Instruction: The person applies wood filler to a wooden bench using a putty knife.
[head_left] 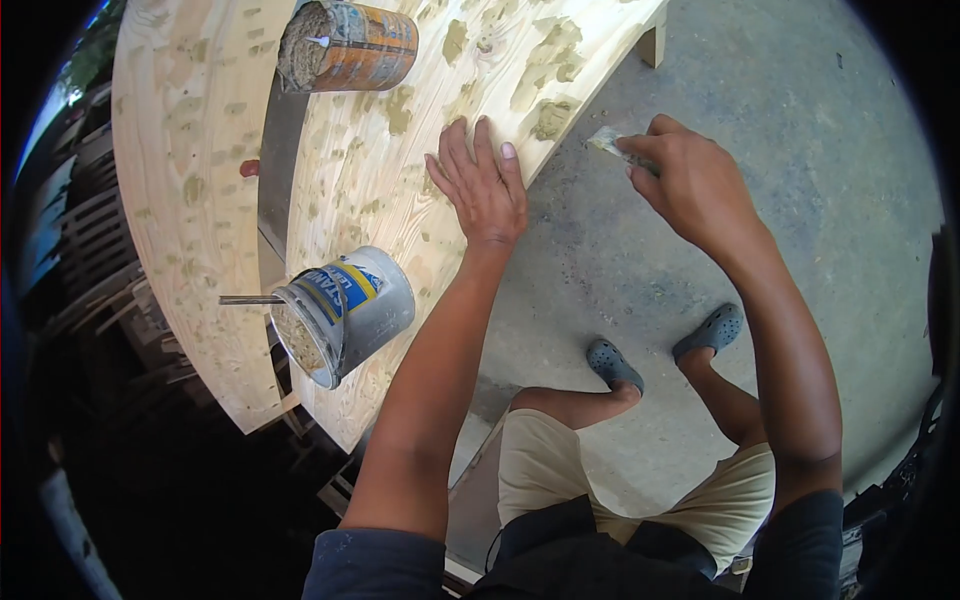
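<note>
Surface (375,215): pale wood, visible grain, matt dull-green smears. Far can (365,50): rusty-looking metal, rough paste inside. Near bucket (385,295): smooth grey, slight sheen. Floor (800,210): matt grey, stained. Shorts (545,460): beige cloth.

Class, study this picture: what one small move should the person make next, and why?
Probably bring the smeared tool in the right hand over the board and draw it across the patch near the edge. The tool hangs just off that edge, above the floor, while the left hand already rests palm down on the wood.
</note>
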